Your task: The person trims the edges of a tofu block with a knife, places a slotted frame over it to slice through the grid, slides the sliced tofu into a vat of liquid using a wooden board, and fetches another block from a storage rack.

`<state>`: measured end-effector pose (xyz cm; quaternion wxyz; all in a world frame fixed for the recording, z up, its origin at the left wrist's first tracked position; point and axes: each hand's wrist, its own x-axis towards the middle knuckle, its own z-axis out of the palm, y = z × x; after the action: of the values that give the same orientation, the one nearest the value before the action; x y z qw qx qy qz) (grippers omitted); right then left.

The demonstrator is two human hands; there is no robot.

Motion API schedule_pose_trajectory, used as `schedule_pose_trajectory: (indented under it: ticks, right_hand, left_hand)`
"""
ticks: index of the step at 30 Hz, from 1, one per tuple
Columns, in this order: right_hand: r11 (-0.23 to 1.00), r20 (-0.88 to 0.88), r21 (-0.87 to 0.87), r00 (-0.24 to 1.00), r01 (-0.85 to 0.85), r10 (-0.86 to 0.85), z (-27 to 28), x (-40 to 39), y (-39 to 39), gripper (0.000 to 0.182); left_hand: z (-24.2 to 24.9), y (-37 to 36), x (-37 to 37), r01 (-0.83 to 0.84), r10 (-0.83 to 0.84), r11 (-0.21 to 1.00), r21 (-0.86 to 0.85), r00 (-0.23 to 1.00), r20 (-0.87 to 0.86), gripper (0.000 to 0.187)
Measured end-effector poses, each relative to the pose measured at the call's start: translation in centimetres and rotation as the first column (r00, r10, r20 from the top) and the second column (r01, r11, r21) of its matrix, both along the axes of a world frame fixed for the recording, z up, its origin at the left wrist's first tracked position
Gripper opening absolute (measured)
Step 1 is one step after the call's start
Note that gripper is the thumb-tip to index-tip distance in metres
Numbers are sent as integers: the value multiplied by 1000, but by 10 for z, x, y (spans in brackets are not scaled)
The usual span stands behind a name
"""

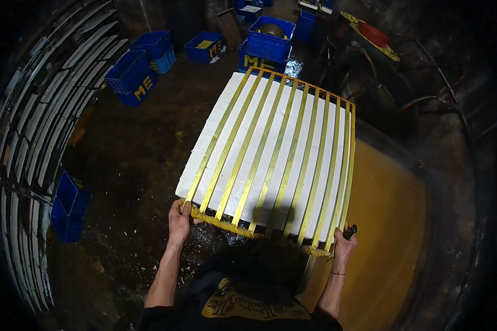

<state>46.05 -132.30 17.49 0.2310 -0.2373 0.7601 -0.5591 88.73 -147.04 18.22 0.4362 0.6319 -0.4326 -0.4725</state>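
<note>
A large rack with yellow slats (222, 222) spans the middle of the head view, tilted away from my body. White slabs (207, 140) lie in long rows beneath its slats. My left hand (178, 223) grips the near left corner, thumb on top and fingers curled under the edge. At the near right corner my right hand (345, 245) is closed around the rack's edge. A short dark handle (350, 231) sticks out beside its thumb. A shadow falls over the near slats.
Curved shelves of pale boards (55, 105) line the left side. Blue crates (130, 77) stand on the wet, littered floor at the back, with another blue crate (72, 212) at left. To the right lies a broad yellowish-brown surface (392, 204). Hoses and a red basin (374, 34) are behind.
</note>
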Motion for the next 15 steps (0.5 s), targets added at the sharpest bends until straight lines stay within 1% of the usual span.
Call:
schedule_pose_trajectory:
  ticks: [1, 3, 6, 7, 9, 12, 13, 15]
  right_hand:
    - [1000, -1, 0, 1000, 3, -3, 0, 0, -1, 49]
    - [999, -53, 50, 998, 21, -18, 1, -1, -2, 48]
    - [1000, -24, 13, 1000, 5, -5, 4, 0, -2, 47]
    - [1000, -23, 13, 1000, 5, -5, 2, -1, -2, 47]
    - [999, -66, 30, 997, 35, -33, -3, -2, -1, 46]
    - [995, -20, 55, 997, 79, -78, 3, 3, -2, 42]
    - [995, -21, 56, 997, 77, -76, -3, 0, -1, 42]
    - [999, -131, 44, 991, -12, 17, -15, -8, 5, 37]
  left_hand:
    - [4, 0, -2, 3, -3, 1000, 0, 1000, -1, 22]
    - [9, 0, -5, -19, 21, 999, 27, 995, -100, 21]
    - [10, 1, -6, -7, 9, 1000, 22, 996, -93, 21]
    - [3, 1, -3, -8, 10, 1000, 22, 996, -93, 21]
    - [-18, 0, 7, 38, -36, 998, -48, 998, 45, 21]
    - [-10, 0, 3, 28, -26, 999, -28, 998, 60, 19]
    - [0, 1, -2, 26, -25, 999, -27, 998, 60, 19]
    - [18, 3, -8, -6, 14, 997, 71, 992, -125, 20]
